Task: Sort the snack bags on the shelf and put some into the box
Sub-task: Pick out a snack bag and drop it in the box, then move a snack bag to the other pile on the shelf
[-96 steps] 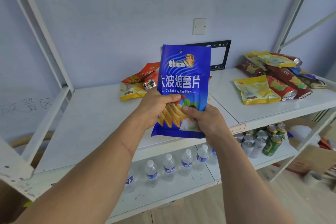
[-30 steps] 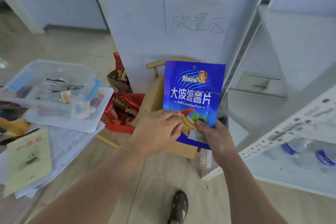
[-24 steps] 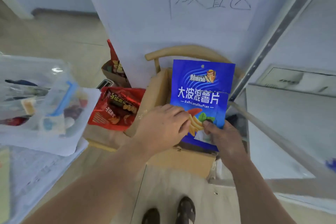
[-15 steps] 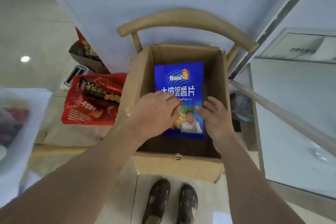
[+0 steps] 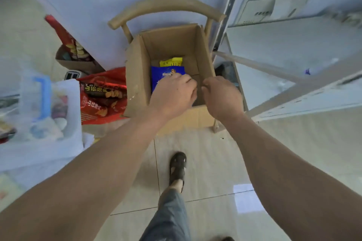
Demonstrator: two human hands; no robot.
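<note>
Blue bag (image 5: 166, 73) in box (image 5: 137, 76), under left hand (image 5: 173, 94), released.

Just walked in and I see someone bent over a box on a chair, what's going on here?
A person is packing snack bags into a cardboard box that sits on a wooden chair. A blue snack bag now lies down inside the box, over a yellow bag. The left hand is over the blue bag, though contact is hard to tell; the right hand is at the box's near edge, holding nothing visible. A red snack bag lies beside the box.
</note>
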